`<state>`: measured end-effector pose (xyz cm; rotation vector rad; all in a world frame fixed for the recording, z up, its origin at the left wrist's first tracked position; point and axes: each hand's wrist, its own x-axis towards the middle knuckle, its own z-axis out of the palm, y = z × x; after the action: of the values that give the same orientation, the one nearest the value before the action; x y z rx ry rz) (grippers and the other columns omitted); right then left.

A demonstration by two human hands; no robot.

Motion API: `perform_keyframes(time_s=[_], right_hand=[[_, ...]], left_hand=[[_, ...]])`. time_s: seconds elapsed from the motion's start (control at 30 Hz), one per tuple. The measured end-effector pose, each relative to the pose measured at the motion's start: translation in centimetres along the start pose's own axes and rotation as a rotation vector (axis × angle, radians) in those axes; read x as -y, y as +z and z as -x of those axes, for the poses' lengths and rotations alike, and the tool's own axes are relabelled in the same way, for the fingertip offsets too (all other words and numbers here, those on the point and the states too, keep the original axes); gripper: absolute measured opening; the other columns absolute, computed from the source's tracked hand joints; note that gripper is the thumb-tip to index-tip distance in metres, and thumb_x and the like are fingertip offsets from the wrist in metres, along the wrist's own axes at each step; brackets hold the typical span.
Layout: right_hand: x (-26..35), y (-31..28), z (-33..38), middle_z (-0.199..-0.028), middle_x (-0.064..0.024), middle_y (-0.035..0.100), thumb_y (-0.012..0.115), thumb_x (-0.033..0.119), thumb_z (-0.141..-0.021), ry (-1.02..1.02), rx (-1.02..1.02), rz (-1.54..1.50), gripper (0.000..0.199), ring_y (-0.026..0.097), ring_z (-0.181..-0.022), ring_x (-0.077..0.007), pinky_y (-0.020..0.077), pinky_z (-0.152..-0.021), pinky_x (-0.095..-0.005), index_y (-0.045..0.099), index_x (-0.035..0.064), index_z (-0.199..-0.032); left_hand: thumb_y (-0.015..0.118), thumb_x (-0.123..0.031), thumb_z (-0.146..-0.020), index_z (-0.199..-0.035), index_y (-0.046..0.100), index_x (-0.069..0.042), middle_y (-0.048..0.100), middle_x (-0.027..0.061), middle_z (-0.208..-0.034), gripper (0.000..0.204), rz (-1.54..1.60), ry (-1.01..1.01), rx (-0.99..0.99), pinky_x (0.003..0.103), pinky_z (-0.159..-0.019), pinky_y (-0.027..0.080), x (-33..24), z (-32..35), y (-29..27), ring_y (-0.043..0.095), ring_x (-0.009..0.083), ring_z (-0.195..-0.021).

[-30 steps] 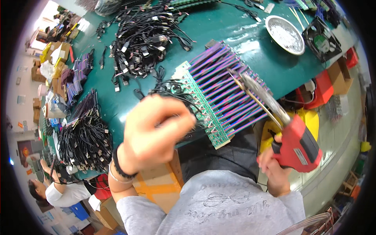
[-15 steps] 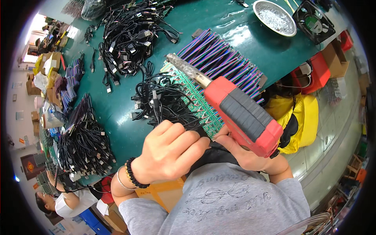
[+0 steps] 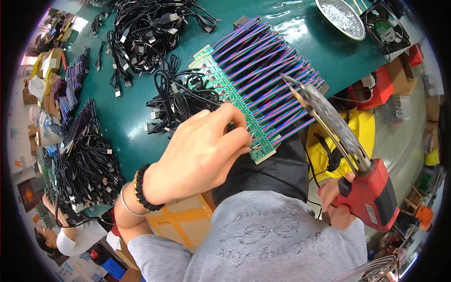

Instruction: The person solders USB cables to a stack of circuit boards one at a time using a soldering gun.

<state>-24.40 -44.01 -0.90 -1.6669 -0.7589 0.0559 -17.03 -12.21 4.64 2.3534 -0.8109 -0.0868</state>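
Note:
My right hand (image 3: 336,204) grips a red and black soldering gun (image 3: 371,199) at the right. Its long metal tip points up and left, apart from the boards. My left hand (image 3: 199,148) is closed over the near end of a row of green circuit boards (image 3: 238,101), thumb and fingers pinched together. What they hold is hidden. Rows of multicoloured ribbon wires (image 3: 270,77) run from the boards toward the far right. Beside the boards, to the left, lies a tangle of black USB cables (image 3: 176,101), partly covered by my left hand.
More black cables (image 3: 145,35) are heaped at the back, and another bundle (image 3: 87,162) lies at the left. A metal bowl of silvery bits (image 3: 342,19) and a small black fan (image 3: 386,29) stand at the far right. A yellow bag (image 3: 361,136) is beside the table. A co-worker (image 3: 77,239) sits at lower left.
The soldering gun has swung away from above the boards to the right, uncovering them and the ribbon wires. My left hand has turned and its fingers have come up over the boards' near end.

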Motion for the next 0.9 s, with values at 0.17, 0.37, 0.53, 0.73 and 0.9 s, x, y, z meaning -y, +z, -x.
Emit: perform_keyframes(time_s=[0.17, 0.37, 0.53, 0.73, 0.9], right_hand=[[1.8, 2.7, 3.4, -0.055, 0.0023, 0.051, 0.053, 0.078, -0.077, 0.235, -0.431, -0.302, 0.109, 0.046, -0.044, -0.0107, 0.0413, -0.046, -0.0271, 0.025, -0.0044, -0.143], [0.7, -1.0, 6.2, -0.071, -0.0074, 0.061, 0.067, 0.03, -0.087, 0.248, -0.097, -0.522, 0.033, 0.058, -0.059, -0.0189, 0.0496, -0.058, -0.029, 0.06, 0.0006, -0.073], [1.8, -0.6, 7.0, -0.069, -0.0083, 0.063, 0.068, 0.036, -0.088, 0.285, -0.161, -0.325, 0.039, 0.06, -0.059, -0.0162, 0.0494, -0.059, -0.0263, 0.062, -0.001, -0.076], [3.0, -0.3, 6.9, -0.083, -0.008, 0.064, 0.079, 0.048, -0.077, 0.406, -0.344, -0.407, 0.061, 0.06, -0.069, -0.0103, 0.0473, -0.064, -0.023, 0.06, -0.0078, -0.091], [2.9, -1.2, 7.5, -0.093, -0.0074, 0.063, 0.081, 0.051, -0.072, 0.467, -0.181, -0.226, 0.075, 0.059, -0.075, -0.0089, 0.0461, -0.066, -0.0218, 0.055, -0.0132, -0.101]], left_hand=[[0.071, -0.003, -0.072, -0.081, 0.06, -0.005, 0.057, 0.0071, -0.09, 0.015, -0.004, 0.007, 0.154, 0.037, -0.067, 0.044, 0.2, -1.0, -0.6, 0.055, 0.0278, -0.076], [0.07, -0.002, -0.073, -0.081, 0.059, -0.003, 0.056, 0.0088, -0.089, 0.013, 0.039, 0.022, 0.188, 0.037, -0.068, 0.044, 0.4, -1.6, -1.0, 0.055, 0.029, -0.077], [0.07, -0.003, -0.073, -0.081, 0.06, -0.003, 0.056, 0.0099, -0.089, 0.013, 0.068, 0.005, 0.203, 0.038, -0.068, 0.045, 0.5, -1.6, -1.1, 0.055, 0.0301, -0.077], [0.07, -0.003, -0.073, -0.081, 0.06, -0.002, 0.055, 0.0105, -0.089, 0.013, 0.083, -0.001, 0.215, 0.038, -0.068, 0.045, 0.7, -1.8, -1.0, 0.055, 0.0305, -0.078], [0.07, -0.004, -0.073, -0.081, 0.059, -0.002, 0.055, 0.0109, -0.089, 0.013, 0.094, -0.01, 0.219, 0.038, -0.069, 0.045, 0.7, -1.7, -1.0, 0.055, 0.0305, -0.079]])
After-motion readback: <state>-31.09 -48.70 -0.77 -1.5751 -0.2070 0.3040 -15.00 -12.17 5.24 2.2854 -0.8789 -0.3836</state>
